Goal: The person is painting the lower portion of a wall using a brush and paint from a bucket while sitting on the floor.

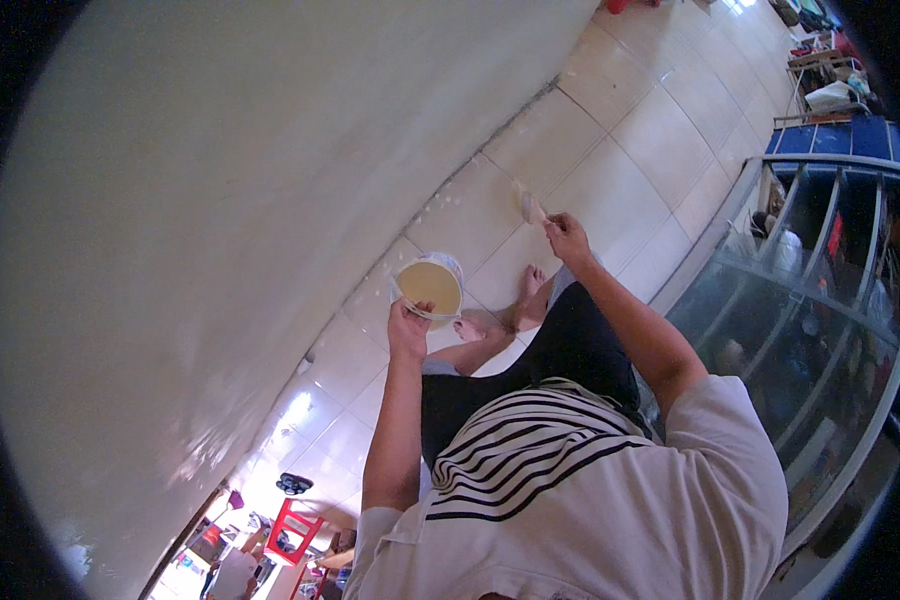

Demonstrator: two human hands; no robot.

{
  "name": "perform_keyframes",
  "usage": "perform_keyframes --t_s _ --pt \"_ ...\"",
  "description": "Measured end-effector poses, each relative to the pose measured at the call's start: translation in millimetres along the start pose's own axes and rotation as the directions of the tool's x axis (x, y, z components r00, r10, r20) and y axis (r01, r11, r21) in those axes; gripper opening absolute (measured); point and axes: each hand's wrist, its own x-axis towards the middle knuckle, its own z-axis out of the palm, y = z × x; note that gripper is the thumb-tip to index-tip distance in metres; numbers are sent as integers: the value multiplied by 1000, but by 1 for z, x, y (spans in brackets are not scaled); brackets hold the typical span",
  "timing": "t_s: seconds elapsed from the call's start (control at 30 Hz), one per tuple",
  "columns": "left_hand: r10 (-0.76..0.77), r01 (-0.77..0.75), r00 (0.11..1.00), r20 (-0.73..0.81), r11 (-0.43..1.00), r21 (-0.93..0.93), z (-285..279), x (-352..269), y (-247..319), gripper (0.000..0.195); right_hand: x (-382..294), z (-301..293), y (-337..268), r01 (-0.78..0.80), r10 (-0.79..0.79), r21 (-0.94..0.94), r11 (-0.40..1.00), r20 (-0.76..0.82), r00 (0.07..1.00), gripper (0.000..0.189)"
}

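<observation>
My left hand point(412, 328) grips the near rim of a round plastic bucket point(429, 283), which holds a pale yellowish liquid. In my right hand point(566, 236) is the handle of a paintbrush point(530, 208), its pale head pointing away from me above the floor tiles. The bucket is close to a broad pale wall point(232, 187), and the brush is farther right, apart from the wall. My bare feet show between the two hands.
Pale drops spot the tiled floor point(510, 150) along the wall's foot. At right stands a glass-topped cabinet point(802, 322) with things inside. Loaded shelves point(832, 75) are beyond it. At lower left are a red stool point(292, 532), dark sandals point(294, 484) and another person point(236, 574).
</observation>
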Motion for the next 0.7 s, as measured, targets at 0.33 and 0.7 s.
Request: perform_keyframes --t_s 0.33,0.7 --pt "32 -33 999 12 994 103 11 76 -29 38 58 34 11 184 -152 -170 968 189 970 35" --pt "135 -150 968 210 987 54 23 156 -75 35 131 111 74 361 -314 -64 930 370 874 31"
